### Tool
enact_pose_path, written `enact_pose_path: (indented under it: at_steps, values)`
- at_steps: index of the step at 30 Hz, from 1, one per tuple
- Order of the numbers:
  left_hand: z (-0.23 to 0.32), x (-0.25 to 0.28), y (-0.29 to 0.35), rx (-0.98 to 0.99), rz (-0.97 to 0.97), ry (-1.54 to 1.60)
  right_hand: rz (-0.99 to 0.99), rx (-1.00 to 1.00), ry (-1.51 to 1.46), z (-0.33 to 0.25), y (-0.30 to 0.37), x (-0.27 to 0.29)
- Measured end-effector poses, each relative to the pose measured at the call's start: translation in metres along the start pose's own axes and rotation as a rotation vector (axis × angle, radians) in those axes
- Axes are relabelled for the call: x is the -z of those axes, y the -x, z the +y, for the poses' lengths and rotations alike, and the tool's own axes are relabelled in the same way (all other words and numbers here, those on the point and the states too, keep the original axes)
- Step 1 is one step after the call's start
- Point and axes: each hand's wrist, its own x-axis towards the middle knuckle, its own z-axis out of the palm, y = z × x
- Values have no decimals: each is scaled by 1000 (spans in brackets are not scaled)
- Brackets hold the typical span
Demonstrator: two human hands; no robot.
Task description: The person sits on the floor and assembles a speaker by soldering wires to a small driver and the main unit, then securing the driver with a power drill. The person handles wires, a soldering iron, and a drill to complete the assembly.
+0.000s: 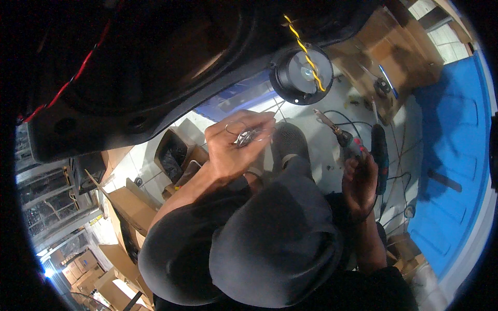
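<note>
A small coil of thin silvery wire, apparently solder wire (pixel 245 137), is pinched in my left hand (pixel 228 142), held over the floor near my foot. My right hand (pixel 360 181), lower right, is wrapped round a soldering iron (pixel 342 136); its metal tip points up and left, apart from the wire. Above both hands hangs a twisted yellow-and-black wire pair (pixel 306 52). It crosses in front of a round black part (pixel 301 78) with a grey face, at the edge of a large black panel (pixel 155 98).
A red-and-black twisted wire (pixel 78 72) runs over the panel's left side. Cardboard boxes (pixel 129 207) stand at left. An open cardboard box (pixel 399 46) with a blue pen (pixel 388 82) lies upper right. A blue plastic panel (pixel 451 155) fills the right; cables and a dark long tool (pixel 380 150) lie beside it.
</note>
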Motion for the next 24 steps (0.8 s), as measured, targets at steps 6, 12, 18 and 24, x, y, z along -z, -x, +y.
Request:
enact_pose_path:
  at_steps: [6, 12, 18, 24]
  values:
    - [-3, -1, 3, 49, 12, 6, 88, -9, -131, -2, 7, -5]
    - [-6, 7, 9, 227, 34, -118, 79, 14, -66, -30, 30, 0]
    - [0, -5, 12, 294, 148, 93, 195, 504, 204, -125, 87, 23]
    - [-9, -5, 12, 358, 192, 78, 579, 859, 1135, -172, 93, 54]
